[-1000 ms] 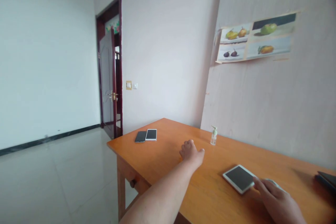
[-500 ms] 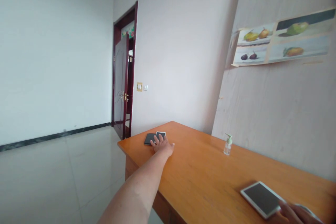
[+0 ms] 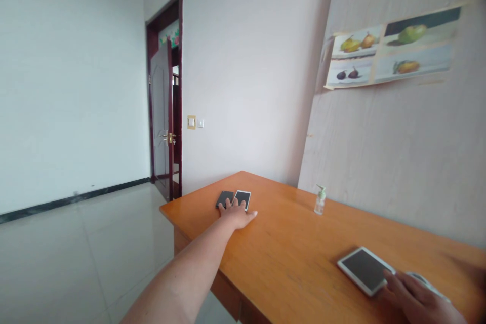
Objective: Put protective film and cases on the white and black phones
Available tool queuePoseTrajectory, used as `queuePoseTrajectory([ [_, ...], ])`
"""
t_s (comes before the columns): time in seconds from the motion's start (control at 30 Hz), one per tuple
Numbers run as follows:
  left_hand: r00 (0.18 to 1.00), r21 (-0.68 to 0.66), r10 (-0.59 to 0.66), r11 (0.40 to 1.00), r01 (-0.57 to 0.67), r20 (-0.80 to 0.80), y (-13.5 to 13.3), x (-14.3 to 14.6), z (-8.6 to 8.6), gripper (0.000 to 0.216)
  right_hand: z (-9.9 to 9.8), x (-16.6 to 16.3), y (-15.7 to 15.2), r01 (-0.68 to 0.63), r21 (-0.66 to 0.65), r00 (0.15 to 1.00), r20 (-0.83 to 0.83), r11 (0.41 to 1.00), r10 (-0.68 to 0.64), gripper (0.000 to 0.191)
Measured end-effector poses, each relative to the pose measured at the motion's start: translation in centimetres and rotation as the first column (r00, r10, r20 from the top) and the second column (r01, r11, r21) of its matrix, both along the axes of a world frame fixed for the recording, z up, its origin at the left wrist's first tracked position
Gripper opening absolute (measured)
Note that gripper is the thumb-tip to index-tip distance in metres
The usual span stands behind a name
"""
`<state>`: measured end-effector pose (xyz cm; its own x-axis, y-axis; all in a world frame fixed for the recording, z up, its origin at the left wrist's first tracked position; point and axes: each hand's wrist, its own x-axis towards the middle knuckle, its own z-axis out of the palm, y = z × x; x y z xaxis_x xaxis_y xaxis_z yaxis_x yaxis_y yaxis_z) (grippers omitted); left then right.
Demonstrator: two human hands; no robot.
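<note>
At the far left end of the wooden table, my left hand [image 3: 238, 216] lies with fingers spread over the near edges of two small flat devices. One is a dark phone-like device [image 3: 224, 198]; beside it, on the right, is a white-framed phone or small tablet [image 3: 243, 197]. Closer to me on the right, a white-framed tablet [image 3: 365, 269] lies flat, screen up. The fingers of my right hand [image 3: 415, 293] stretch over its right corner, blurred. Partly hidden behind that hand is another white-edged object [image 3: 421, 279] whose kind I cannot make out.
A small clear pump bottle [image 3: 320, 201] with a pale green top stands on the orange-brown table [image 3: 281, 243]. Fruit pictures [image 3: 395, 50] hang on the leaning board behind. Across the tiled floor [image 3: 56, 253], a door [image 3: 161, 121] stands ajar.
Both small devices have slid right across the table under my left hand, and the white-framed one shows more. The view has shifted slightly right. My right hand remains by the tablet.
</note>
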<state>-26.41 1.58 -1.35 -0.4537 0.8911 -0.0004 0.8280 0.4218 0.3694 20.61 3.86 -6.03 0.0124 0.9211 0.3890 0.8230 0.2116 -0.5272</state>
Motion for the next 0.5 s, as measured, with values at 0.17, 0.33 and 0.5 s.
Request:
queuePoseTrajectory([
  [0.17, 0.98, 0.023, -0.201, 0.979, 0.201, 0.009, 0.3, 4.3, -0.2, 0.09, 1.2, -0.4, -1.2, -0.079, -0.124, 0.996, 0.032, 0.989, 0.084, 0.05],
  [0.33, 0.915, 0.073, -0.399, 0.916, 0.395, 0.063, 0.6, 8.7, -0.2, 0.09, 1.7, -1.2, -1.9, -0.059, -0.168, 0.996, 0.061, 0.984, 0.07, 0.054],
  [0.5, 0.856, 0.076, -0.515, 0.856, 0.512, 0.038, 1.1, 12.0, 0.0, 0.089, 2.0, -1.6, -2.1, -0.051, -0.127, 0.997, 0.052, 0.991, 0.058, 0.05],
])
